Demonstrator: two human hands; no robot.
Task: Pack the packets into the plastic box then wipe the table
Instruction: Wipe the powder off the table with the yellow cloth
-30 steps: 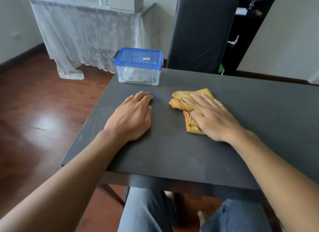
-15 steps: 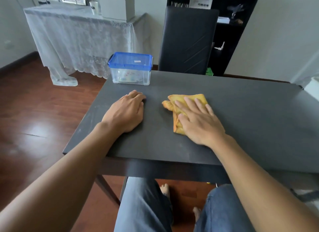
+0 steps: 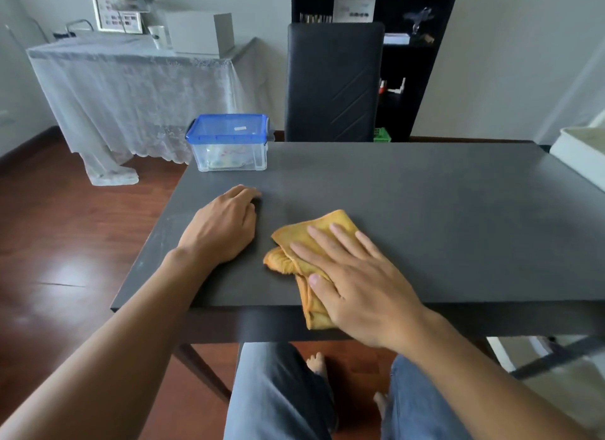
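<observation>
A clear plastic box [image 3: 229, 156] with a closed blue lid stands at the far left corner of the dark table [image 3: 425, 210]; packets show faintly through its wall. A folded yellow cloth [image 3: 314, 230] lies near the table's front edge, its near end hanging just over the edge. My right hand [image 3: 357, 282] presses flat on the cloth with straight fingers. My left hand [image 3: 222, 227] rests palm down on the bare tabletop, left of the cloth and not touching it.
A black chair [image 3: 334, 83] stands behind the table's far edge. A white object [image 3: 582, 158] sits at the table's right end. A lace-covered side table [image 3: 131, 89] is at the far left. My knees are under the front edge.
My right hand has slid the cloth toward me, from mid-table to the front edge. My left hand has stayed in place. The view has tilted up and back.
</observation>
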